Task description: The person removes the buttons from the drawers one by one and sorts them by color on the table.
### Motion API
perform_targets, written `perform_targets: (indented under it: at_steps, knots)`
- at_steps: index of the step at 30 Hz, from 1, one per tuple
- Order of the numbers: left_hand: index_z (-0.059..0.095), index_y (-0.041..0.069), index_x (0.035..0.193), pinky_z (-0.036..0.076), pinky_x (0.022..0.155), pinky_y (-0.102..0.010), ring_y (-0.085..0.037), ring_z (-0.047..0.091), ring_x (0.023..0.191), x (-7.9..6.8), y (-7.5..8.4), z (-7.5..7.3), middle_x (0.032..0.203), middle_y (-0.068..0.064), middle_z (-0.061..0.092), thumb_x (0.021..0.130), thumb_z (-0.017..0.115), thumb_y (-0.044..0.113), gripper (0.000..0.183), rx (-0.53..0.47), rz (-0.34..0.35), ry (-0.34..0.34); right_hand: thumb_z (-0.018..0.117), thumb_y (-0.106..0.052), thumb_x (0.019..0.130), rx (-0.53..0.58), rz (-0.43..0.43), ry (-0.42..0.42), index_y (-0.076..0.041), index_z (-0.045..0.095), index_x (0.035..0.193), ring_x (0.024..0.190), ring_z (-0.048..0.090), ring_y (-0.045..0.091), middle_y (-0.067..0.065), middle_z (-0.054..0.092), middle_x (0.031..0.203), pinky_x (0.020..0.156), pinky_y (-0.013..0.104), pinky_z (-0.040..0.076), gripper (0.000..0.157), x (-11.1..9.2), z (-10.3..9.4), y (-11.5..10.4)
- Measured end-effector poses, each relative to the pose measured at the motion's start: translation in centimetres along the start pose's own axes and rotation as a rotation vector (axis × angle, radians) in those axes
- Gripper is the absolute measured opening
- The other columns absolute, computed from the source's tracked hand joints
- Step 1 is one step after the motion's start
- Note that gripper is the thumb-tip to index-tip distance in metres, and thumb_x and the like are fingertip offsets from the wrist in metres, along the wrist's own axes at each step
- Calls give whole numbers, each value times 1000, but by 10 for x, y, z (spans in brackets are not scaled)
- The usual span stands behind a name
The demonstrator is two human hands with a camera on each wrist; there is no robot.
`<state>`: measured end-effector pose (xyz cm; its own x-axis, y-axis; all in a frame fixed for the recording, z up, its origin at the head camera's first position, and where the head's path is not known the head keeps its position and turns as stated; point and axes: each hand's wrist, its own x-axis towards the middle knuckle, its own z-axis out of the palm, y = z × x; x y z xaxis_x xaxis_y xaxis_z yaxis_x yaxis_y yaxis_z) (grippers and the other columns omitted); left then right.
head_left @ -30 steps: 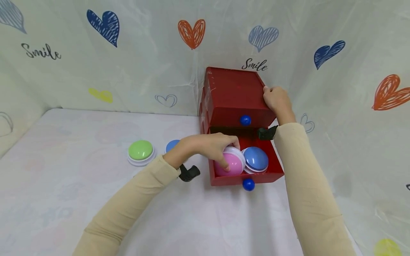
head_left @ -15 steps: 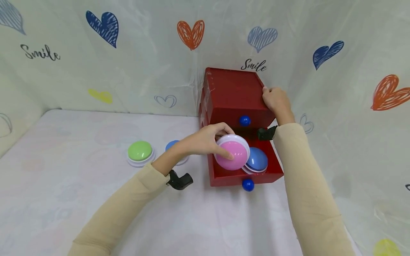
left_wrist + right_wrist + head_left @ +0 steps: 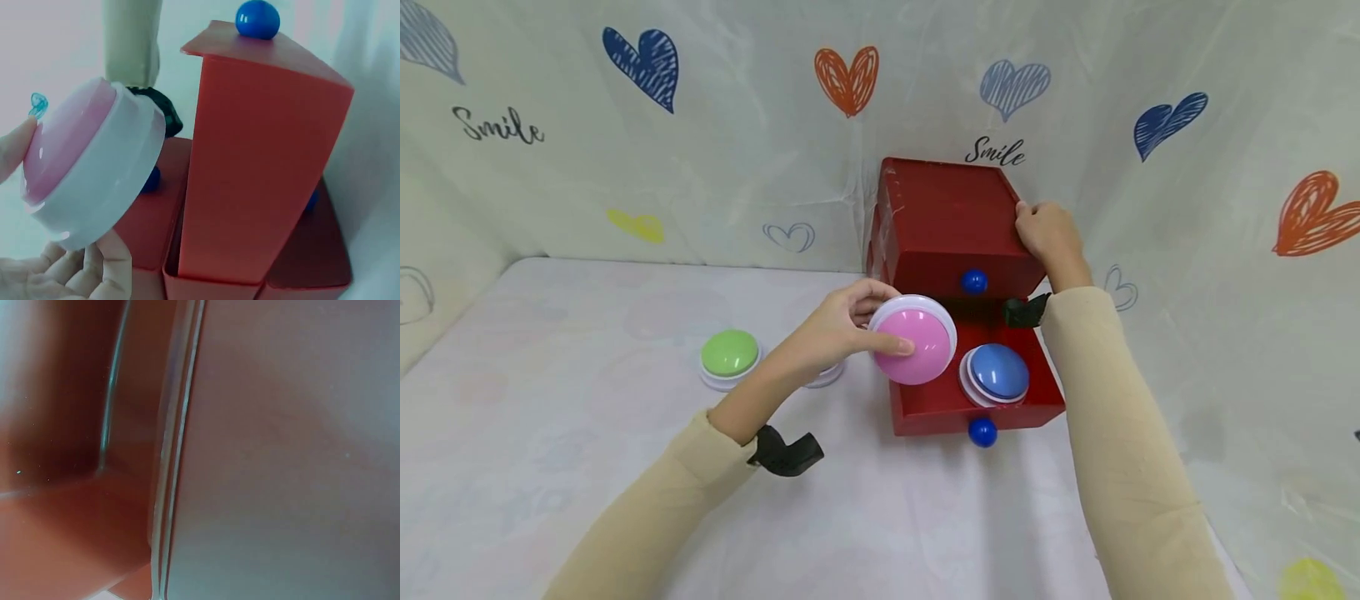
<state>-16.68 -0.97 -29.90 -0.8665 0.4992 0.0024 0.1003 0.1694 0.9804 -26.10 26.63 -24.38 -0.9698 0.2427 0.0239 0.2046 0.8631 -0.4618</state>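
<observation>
One pink button (image 3: 913, 342) is raised over the left edge of the open drawer (image 3: 925, 423), pinched by left hand (image 3: 838, 329) thumb and fingers, presumably for security. One blue button (image 3: 999, 372) sits inside. Right hand (image 3: 1051, 239) touches the red cabinet (image 3: 951, 204), apparently bracing it; finger grip indeterminable. Outside: one green button (image 3: 729, 353), one mostly hidden button (image 3: 827, 377).

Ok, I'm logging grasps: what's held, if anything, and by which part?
Pink button, in the left grip: thumb on its dome, fingers against its white base. The right grip touches the upper red box at its edge; hold unclear.
</observation>
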Motion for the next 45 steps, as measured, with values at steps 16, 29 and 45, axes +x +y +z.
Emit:
perform_targets:
  at_steps: [16, 29, 45]
  knots:
    - [43, 4, 123, 49, 92, -33, -24, 52, 109, -47, -29, -11, 125, -12, 54, 76, 74, 8, 56, -79, -61, 256, 21, -41, 99, -5, 2, -3, 4, 51, 125, 95, 51, 33, 22, 54, 110, 78, 43, 45, 60, 0, 1, 2]
    - [40, 5, 125, 49, 87, -25, -22, 54, 107, -83, -48, -27, 127, -12, 54, 78, 75, 16, 60, -40, -133, 303, 23, -42, 99, 10, 5, -8, 3, 52, 124, 92, 52, 31, 21, 55, 106, 72, 37, 45, 59, -1, 2, 2]
    - [40, 25, 110, 38, 80, -11, 1, 53, 95, -114, -83, -96, 97, 20, 60, 85, 68, 16, 38, -184, -162, 483, 21, -42, 99, 4, 1, -6, 3, 51, 126, 92, 52, 31, 20, 55, 107, 73, 37, 46, 60, 1, 1, 0]
